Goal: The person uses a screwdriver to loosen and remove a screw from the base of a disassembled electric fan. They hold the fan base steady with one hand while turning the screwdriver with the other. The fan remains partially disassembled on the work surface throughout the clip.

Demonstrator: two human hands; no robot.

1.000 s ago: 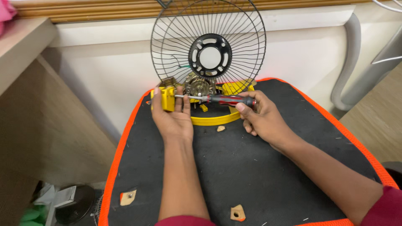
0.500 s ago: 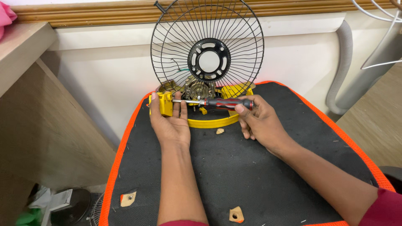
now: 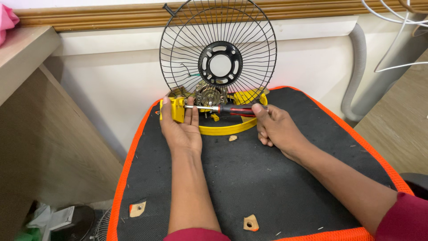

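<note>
Nearest me, along the bottom of the frame, two small wooden chips [image 3: 251, 222] lie on the black mat with its orange border [image 3: 119, 187], well apart from my work. Further up, at mid-frame, my left hand [image 3: 180, 129] is curled around the yellow bracket [image 3: 177, 110] of the fan base, fingers wrapped and pressing it steady. My right hand [image 3: 276, 129] is clenched on the red-and-black handle of the screwdriver [image 3: 232, 108], whose shaft runs level leftward into the motor assembly [image 3: 208, 95].

To do this well, I judge I should keep the shaft dead in line with the fastener, push inward as I turn, and brace the bracket hard so the yellow ring [image 3: 223, 129] does not skate across the mat.

Beyond, in the upper centre, the black wire grille [image 3: 218, 49] stands upright against the white wall. I cannot see the driver tip; my left fingers and the motor hide it. A grey hose [image 3: 356, 71] at upper right runs off behind the mat's edge.
</note>
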